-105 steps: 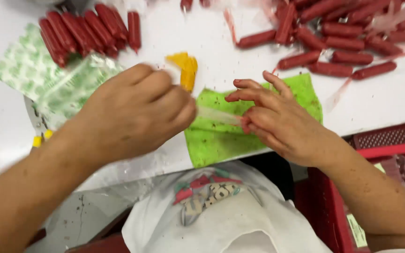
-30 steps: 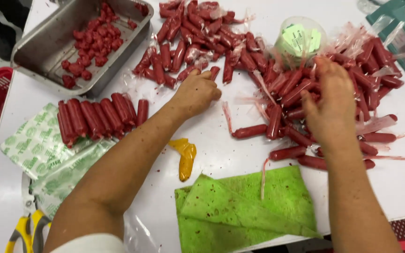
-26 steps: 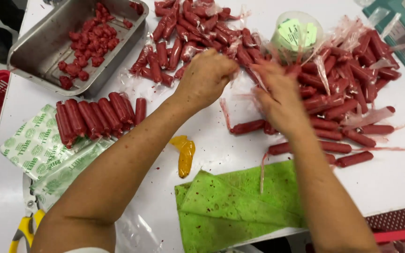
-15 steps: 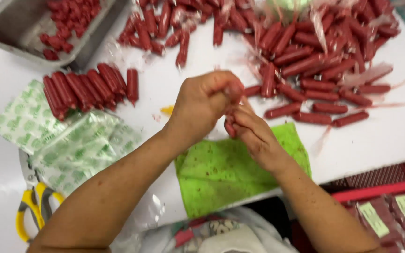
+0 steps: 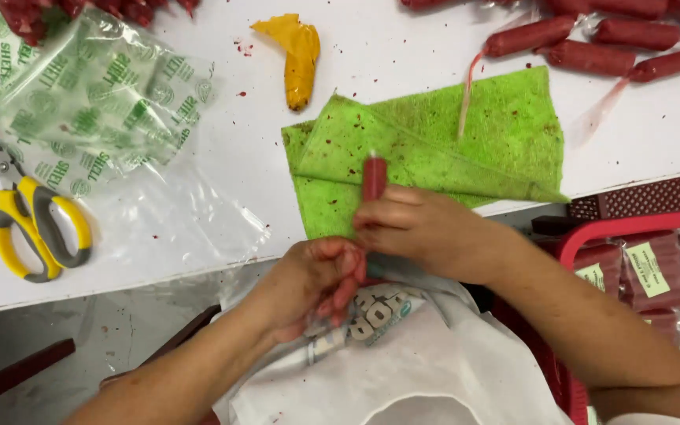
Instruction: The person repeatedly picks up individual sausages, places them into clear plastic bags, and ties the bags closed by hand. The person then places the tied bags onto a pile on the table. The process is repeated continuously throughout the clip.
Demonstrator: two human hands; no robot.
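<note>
Head view: sausage being gripped over the cloth

Red sausage (image 5: 374,178) is standing upright, pinched by the right hand (image 5: 426,232) above the green cloth (image 5: 434,149) at the worktop (image 5: 198,157) edge. The left hand (image 5: 316,283), fingers curled, is pulling at its lower end; steady, gentle pulling seems wise.

Single view: head-worn camera, looking steeply down, near top-down, over near edge of white bench (image 5: 198,236). Close range. Bench fills upper frame; its edge runs roughly 9 to 3 o'clock. Wearer's white shirt (image 5: 403,378) at 6 o'clock. Forearms enter from 7 and 4 o'clock; left hand (image 5: 312,283) and right hand (image 5: 423,228) meet near centre. Red crate (image 5: 592,236) at 4 o'clock, floor at 8 o'clock. No second view.
</note>
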